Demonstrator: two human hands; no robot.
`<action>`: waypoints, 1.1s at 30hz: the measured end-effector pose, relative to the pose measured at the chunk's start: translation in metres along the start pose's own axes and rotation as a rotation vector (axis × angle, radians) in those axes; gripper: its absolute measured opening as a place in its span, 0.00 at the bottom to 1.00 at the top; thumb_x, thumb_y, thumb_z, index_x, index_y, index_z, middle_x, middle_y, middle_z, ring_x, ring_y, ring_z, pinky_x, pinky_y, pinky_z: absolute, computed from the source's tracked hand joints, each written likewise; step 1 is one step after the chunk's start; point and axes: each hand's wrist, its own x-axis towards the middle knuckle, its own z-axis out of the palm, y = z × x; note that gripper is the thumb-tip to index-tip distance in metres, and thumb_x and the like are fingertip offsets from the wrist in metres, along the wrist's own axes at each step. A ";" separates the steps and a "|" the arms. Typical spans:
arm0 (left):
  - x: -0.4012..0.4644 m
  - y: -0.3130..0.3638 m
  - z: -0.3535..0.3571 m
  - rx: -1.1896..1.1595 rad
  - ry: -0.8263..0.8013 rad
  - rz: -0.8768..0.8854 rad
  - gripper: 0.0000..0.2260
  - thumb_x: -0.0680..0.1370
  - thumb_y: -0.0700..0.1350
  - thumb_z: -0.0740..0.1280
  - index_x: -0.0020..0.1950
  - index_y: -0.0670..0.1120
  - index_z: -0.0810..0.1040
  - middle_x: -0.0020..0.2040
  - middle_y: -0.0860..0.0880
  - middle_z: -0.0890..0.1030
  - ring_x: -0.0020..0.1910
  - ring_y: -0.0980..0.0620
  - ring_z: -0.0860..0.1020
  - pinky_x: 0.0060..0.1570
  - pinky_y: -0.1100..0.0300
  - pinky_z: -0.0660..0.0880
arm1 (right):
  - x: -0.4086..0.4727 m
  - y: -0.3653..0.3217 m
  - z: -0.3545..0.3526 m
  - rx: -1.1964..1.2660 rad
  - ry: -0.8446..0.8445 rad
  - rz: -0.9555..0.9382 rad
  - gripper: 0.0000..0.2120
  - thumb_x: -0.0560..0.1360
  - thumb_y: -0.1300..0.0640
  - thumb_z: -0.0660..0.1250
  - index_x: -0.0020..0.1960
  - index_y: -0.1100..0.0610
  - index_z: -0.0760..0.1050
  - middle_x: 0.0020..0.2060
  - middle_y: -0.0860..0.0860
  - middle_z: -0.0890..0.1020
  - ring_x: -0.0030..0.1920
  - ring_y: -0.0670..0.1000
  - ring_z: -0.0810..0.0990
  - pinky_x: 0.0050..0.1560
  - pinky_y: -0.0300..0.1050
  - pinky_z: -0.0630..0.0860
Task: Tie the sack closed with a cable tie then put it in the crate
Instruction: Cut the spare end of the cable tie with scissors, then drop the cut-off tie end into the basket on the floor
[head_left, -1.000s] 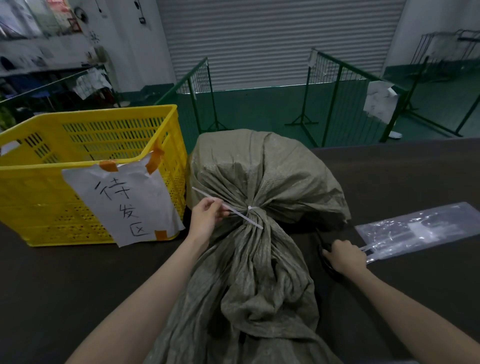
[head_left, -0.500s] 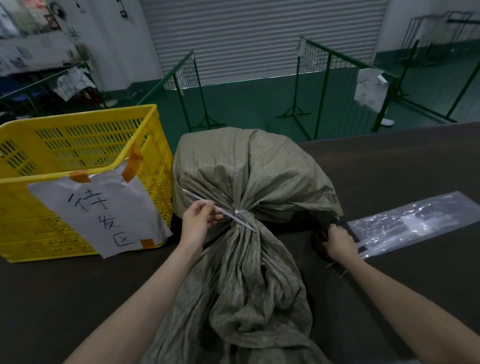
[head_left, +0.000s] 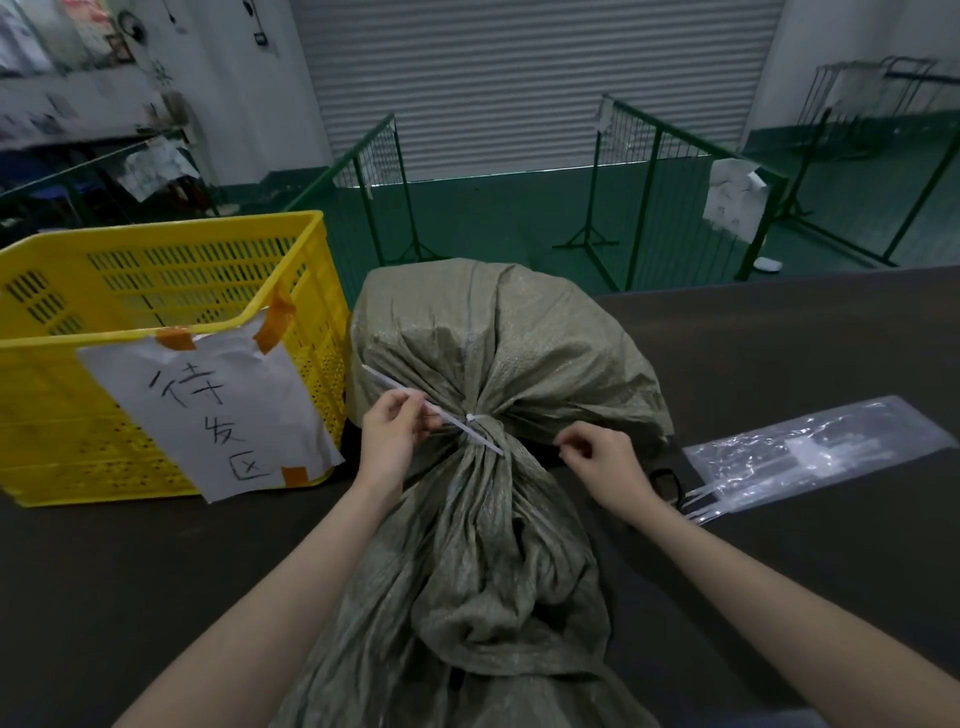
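Note:
A grey-green woven sack (head_left: 519, 353) lies on the dark table (head_left: 805, 338), its neck gathered and cinched by a white cable tie (head_left: 470, 418). My left hand (head_left: 395, 436) pinches the tie's long tail, which sticks out up and to the left. My right hand (head_left: 608, 465) hovers just right of the sack's neck with its fingers curled and nothing visible in them. The yellow slatted crate (head_left: 156, 239) stands to the left of the sack, touching it, with a handwritten paper label (head_left: 208, 405) taped to its front.
Black-handled scissors (head_left: 667, 483) lie on the table behind my right hand. A clear plastic bag of spare cable ties (head_left: 821, 452) lies at the right. Green metal railings (head_left: 649, 208) stand beyond the table's far edge.
My right hand has left the scissors and moved left to the sack's neck. The scissors stay on the table. My left hand keeps its pinch on the tie's tail.

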 end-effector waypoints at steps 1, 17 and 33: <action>-0.003 0.001 -0.001 0.008 0.011 0.026 0.08 0.80 0.40 0.61 0.42 0.44 0.74 0.36 0.46 0.79 0.30 0.58 0.79 0.30 0.68 0.74 | -0.004 -0.012 0.002 0.035 -0.010 -0.036 0.06 0.72 0.65 0.67 0.46 0.60 0.82 0.36 0.50 0.81 0.37 0.48 0.78 0.37 0.26 0.68; -0.080 0.002 -0.065 -0.086 0.112 -0.053 0.08 0.80 0.42 0.62 0.42 0.44 0.76 0.32 0.51 0.82 0.31 0.56 0.79 0.33 0.65 0.76 | -0.055 -0.096 0.047 0.303 -0.390 -0.048 0.06 0.72 0.55 0.71 0.38 0.56 0.82 0.26 0.47 0.79 0.25 0.43 0.74 0.32 0.39 0.70; -0.211 -0.079 -0.274 -0.070 0.368 -0.246 0.09 0.79 0.39 0.63 0.39 0.45 0.75 0.31 0.51 0.80 0.28 0.59 0.77 0.29 0.68 0.72 | -0.214 -0.185 0.165 0.429 -0.783 0.327 0.11 0.76 0.61 0.67 0.35 0.59 0.74 0.21 0.49 0.74 0.18 0.43 0.67 0.19 0.34 0.61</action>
